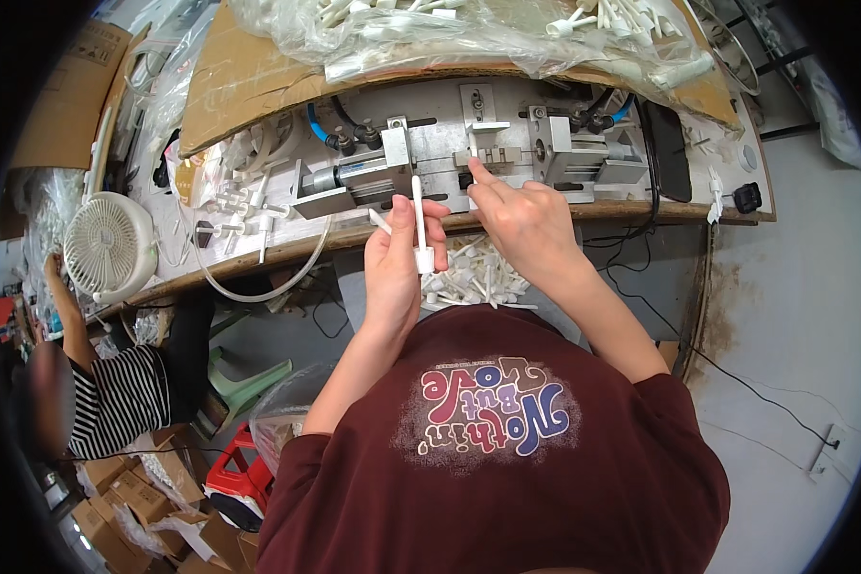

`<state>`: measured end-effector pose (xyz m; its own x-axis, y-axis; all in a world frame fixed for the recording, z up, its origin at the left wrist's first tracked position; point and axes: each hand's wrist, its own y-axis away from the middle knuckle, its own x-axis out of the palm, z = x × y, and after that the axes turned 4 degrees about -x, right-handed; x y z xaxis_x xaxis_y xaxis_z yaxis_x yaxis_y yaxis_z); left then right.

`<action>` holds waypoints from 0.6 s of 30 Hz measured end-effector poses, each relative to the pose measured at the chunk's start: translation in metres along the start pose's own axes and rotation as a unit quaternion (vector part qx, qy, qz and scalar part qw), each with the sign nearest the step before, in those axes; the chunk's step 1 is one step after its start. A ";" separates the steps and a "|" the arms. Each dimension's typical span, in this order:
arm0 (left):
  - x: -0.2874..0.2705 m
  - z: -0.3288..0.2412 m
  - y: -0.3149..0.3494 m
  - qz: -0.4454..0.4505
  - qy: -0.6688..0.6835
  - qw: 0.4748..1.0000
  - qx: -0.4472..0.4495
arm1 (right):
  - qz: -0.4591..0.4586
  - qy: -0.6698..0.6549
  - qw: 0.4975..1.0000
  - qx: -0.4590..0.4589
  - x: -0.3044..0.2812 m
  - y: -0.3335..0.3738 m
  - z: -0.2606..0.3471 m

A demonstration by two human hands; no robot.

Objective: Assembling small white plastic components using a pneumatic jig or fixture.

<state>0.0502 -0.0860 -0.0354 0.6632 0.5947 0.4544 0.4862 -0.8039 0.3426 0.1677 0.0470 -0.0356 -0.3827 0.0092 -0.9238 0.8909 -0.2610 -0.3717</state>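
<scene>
My left hand (392,263) is closed around a white plastic rod with a square-ended cap (418,218), held nearly upright, its cap end lowest. A second white plastic piece (380,221) sticks out beside that hand's fingers. At the metal clamping fixture (493,155), my right hand (528,222) has its fingers bent, with the index fingertip against a slim white plastic rod (474,143) at the fixture's middle. The thumb side is partly hidden, as is the lower part of that rod. Metal cylinder slides (364,172) flank the fixture.
Cardboard (249,81) overhangs the bench, topped by a plastic bag of white parts (402,24). More parts (244,215) lie left, near a white fan (110,246). White parts (478,273) fill a tray below the bench edge. A person in stripes (120,407) sits left.
</scene>
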 end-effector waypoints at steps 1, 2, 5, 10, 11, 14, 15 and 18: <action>0.000 0.001 -0.001 0.000 0.010 1.000 -0.001 | 0.000 0.001 1.000 0.000 0.000 0.000 0.000; -0.001 0.002 -0.002 0.001 0.019 1.000 -0.002 | -0.001 0.003 1.000 -0.001 0.000 0.000 -0.001; -0.003 0.003 -0.003 -0.001 0.007 1.000 0.000 | -0.056 -0.075 0.996 0.003 -0.004 0.001 -0.002; 0.001 0.005 -0.006 -0.007 -0.017 1.000 0.011 | -0.087 -0.284 0.955 0.001 -0.030 0.006 0.014; 0.002 0.006 -0.005 0.014 -0.022 1.000 0.000 | -0.093 -0.287 0.953 -0.025 -0.034 0.004 0.019; 0.020 0.009 0.000 0.023 -0.041 0.999 0.011 | -0.107 -0.277 0.953 -0.056 -0.027 0.005 0.024; 0.024 0.007 -0.001 0.022 -0.032 0.999 -0.001 | -0.123 -0.281 0.950 -0.053 -0.023 0.006 0.024; 0.017 0.007 -0.004 0.044 -0.049 0.998 0.010 | -0.121 -0.281 0.952 0.003 -0.026 0.012 0.016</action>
<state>0.0630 -0.0729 -0.0348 0.7552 0.5195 0.3997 0.4344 -0.8533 0.2883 0.1845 0.0280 -0.0149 -0.6493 -0.4481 -0.6145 0.7585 -0.3232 -0.5659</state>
